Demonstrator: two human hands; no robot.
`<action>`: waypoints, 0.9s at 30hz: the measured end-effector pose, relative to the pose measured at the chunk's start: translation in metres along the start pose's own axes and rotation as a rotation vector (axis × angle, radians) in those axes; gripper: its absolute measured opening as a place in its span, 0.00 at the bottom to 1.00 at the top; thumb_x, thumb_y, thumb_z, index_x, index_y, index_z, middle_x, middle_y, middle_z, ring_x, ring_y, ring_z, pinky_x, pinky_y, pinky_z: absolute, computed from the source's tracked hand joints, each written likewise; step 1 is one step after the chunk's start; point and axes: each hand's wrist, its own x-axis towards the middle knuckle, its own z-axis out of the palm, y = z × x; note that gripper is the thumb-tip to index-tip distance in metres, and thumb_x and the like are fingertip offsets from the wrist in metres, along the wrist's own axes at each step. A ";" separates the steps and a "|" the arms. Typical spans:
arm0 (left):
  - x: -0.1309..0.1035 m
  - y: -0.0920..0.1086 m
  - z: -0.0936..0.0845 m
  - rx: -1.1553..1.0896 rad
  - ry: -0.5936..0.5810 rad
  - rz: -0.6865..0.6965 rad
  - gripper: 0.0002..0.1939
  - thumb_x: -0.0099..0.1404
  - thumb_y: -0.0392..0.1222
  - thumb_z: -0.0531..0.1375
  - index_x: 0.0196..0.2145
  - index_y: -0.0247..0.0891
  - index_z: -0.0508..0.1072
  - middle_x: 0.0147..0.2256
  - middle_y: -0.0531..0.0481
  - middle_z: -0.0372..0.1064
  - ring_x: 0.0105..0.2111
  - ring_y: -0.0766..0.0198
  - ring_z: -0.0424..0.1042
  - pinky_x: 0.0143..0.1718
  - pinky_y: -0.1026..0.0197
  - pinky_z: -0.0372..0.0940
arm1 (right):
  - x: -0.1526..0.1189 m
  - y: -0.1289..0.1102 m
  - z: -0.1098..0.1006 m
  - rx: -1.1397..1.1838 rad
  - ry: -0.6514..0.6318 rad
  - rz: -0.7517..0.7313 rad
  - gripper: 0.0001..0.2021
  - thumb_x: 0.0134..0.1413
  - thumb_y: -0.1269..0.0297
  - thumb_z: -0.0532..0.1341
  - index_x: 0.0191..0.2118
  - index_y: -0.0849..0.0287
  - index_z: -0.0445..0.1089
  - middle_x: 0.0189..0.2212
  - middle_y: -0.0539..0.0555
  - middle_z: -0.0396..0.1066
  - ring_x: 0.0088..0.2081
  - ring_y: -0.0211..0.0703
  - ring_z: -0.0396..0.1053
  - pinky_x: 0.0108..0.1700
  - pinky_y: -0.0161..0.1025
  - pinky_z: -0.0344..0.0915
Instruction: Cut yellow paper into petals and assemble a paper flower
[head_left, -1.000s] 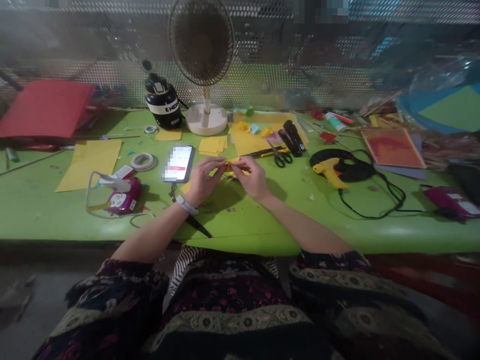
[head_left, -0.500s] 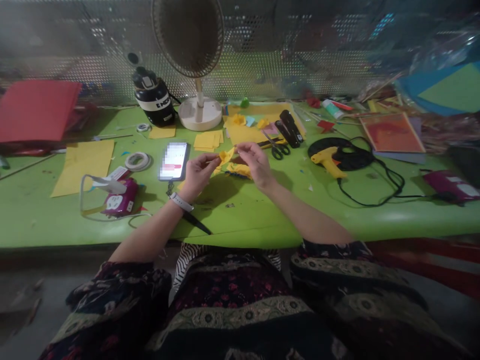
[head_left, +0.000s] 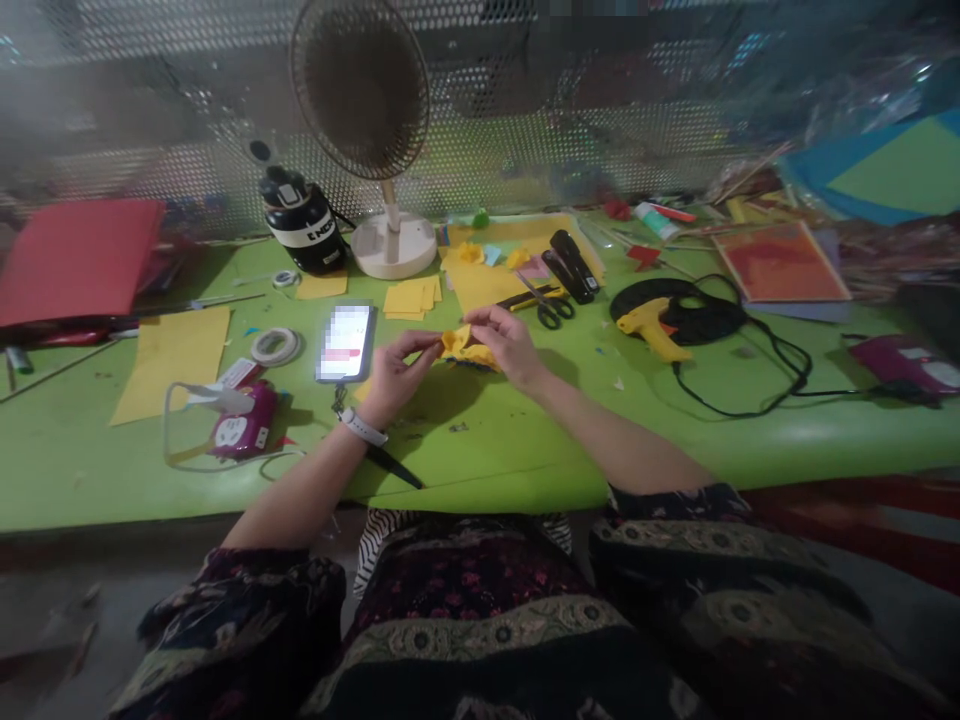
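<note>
A small folded piece of yellow paper (head_left: 456,341) is pinched between my two hands, just above the table. My left hand (head_left: 401,372) grips its left side with thumb and fingertips. My right hand (head_left: 506,345) holds the opposite edge, fingers pressed together. Right below lies a crumpled yellow paper piece with a dark blue edge (head_left: 478,358), partly hidden by the right hand. To the left of my left hand rests a lit phone (head_left: 345,343). Scissors (head_left: 550,310) lie beyond the right hand.
Farther back stand a fan (head_left: 394,245) and a black bottle (head_left: 304,225). Yellow paper squares (head_left: 409,298) and a stapler (head_left: 574,265) lie nearer. A yellow glue gun (head_left: 651,328) with its cord is at right. At left are a tape roll (head_left: 275,347) and a purple power block (head_left: 247,430).
The view has tilted slightly, so the table sits lower in the picture. Both hands keep hold of the yellow paper, now seen closer over the crumpled piece.
</note>
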 end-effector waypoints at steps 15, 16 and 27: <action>0.006 0.006 -0.007 0.270 -0.066 0.283 0.06 0.64 0.40 0.64 0.37 0.38 0.80 0.39 0.45 0.79 0.40 0.61 0.78 0.45 0.54 0.73 | 0.001 0.004 -0.004 -0.449 -0.176 -0.169 0.09 0.54 0.67 0.60 0.41 0.60 0.72 0.35 0.54 0.76 0.35 0.41 0.72 0.42 0.42 0.70; 0.006 0.007 -0.008 0.231 -0.071 0.253 0.07 0.63 0.41 0.64 0.38 0.38 0.80 0.40 0.44 0.79 0.41 0.60 0.77 0.46 0.53 0.73 | 0.001 0.004 -0.004 -0.457 -0.173 -0.189 0.08 0.55 0.66 0.60 0.40 0.60 0.72 0.35 0.54 0.76 0.35 0.42 0.73 0.43 0.42 0.70; 0.014 0.014 -0.019 -0.532 -0.055 -0.353 0.16 0.61 0.44 0.64 0.47 0.42 0.79 0.52 0.45 0.74 0.52 0.55 0.72 0.52 0.51 0.69 | 0.014 0.022 -0.004 0.156 0.025 0.186 0.12 0.45 0.63 0.72 0.34 0.58 0.71 0.30 0.48 0.75 0.29 0.36 0.74 0.41 0.40 0.76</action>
